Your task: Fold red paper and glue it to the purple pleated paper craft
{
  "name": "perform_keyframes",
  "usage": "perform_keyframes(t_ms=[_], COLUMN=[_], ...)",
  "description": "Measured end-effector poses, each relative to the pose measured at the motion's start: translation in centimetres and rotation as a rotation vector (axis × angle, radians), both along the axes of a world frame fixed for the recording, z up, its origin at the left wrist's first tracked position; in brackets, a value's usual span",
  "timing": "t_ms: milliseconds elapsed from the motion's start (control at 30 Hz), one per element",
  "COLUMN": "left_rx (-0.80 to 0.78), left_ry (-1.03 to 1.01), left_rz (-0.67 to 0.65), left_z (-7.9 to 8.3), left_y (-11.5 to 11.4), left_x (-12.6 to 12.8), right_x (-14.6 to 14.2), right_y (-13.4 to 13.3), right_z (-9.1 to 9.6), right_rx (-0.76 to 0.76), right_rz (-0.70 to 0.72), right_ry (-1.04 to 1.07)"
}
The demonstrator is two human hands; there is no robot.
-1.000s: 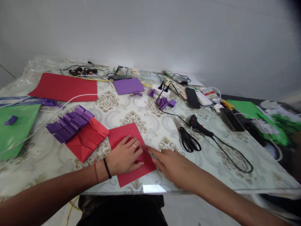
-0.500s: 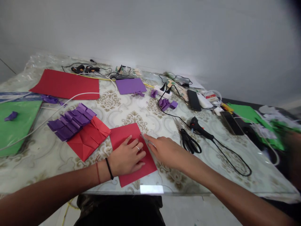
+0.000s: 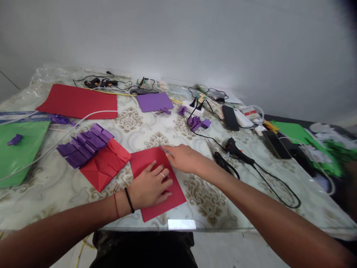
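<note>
My left hand (image 3: 149, 186) lies flat and open on a red square of paper (image 3: 163, 206) near the table's front edge, pressing it down. My right hand (image 3: 182, 158) rests at the paper's far right corner, fingers held together and pointing left. A thin grey tip shows at its fingertips; I cannot make out what it is. Left of the paper lie a folded red piece (image 3: 104, 165) and a row of folded purple pieces (image 3: 83, 145).
Black scissors (image 3: 227, 167) and a corded glue gun (image 3: 237, 150) lie just right of my right hand. Farther back are a big red sheet (image 3: 75, 100), a purple sheet (image 3: 153, 101), a power strip (image 3: 192, 109) and a phone (image 3: 230, 117). A green sheet (image 3: 19, 149) is at left.
My right hand has slid along the red paper's right edge from the near side to the far corner. My left hand has stayed flat on the paper.
</note>
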State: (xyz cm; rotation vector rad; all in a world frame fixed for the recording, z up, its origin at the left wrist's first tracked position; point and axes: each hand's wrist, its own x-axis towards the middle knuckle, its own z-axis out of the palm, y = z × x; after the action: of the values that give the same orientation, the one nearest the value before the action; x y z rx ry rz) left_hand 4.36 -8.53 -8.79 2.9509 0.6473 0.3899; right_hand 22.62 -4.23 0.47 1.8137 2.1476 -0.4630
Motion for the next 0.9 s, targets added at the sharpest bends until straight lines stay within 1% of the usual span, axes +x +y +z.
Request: perform_keyframes(t_ms=[100,200,300,400,500,700,800,900], left_rx=[0.007,0.005,-0.037,-0.096,-0.123,-0.166,-0.178,-0.171], left_ry=[-0.008,-0.031,-0.059,-0.062,-0.054,-0.037,-0.017,-0.007], left_rz=[0.029,0.092,0.168,0.210,0.210,0.179,0.184,0.186], left_z=[-0.1,-0.3,-0.7,-1.1,-1.0,-0.3,0.1,0.2], left_y=[-0.1,0.0,0.2,0.3,0.4,0.4,0.5,0.4], left_x=[0.0,0.0,0.0,0.0,-0.1,-0.3,-0.3,-0.3], right_x=[0.7,1.2,1.3,1.4,1.8,3.2,3.6,4.1], right_y=[-0.6,-2.1,-3.6,-5.1,-6.6,-10.0,-11.8,-14.0], right_z=[0.0,-0.1,-0.1,0.1,0.3,0.9,1.2,1.0], right_rx=[-0.003,-0.009,-0.017,-0.044,-0.083,-0.174,-0.175,-0.157], right_rz=[0.013,0.018,0.021,0.031,0.038,0.060,0.065,0.092], right_ry=[0.015,0.011,-0.010,-0.036,-0.058,-0.072,-0.062,-0.066])
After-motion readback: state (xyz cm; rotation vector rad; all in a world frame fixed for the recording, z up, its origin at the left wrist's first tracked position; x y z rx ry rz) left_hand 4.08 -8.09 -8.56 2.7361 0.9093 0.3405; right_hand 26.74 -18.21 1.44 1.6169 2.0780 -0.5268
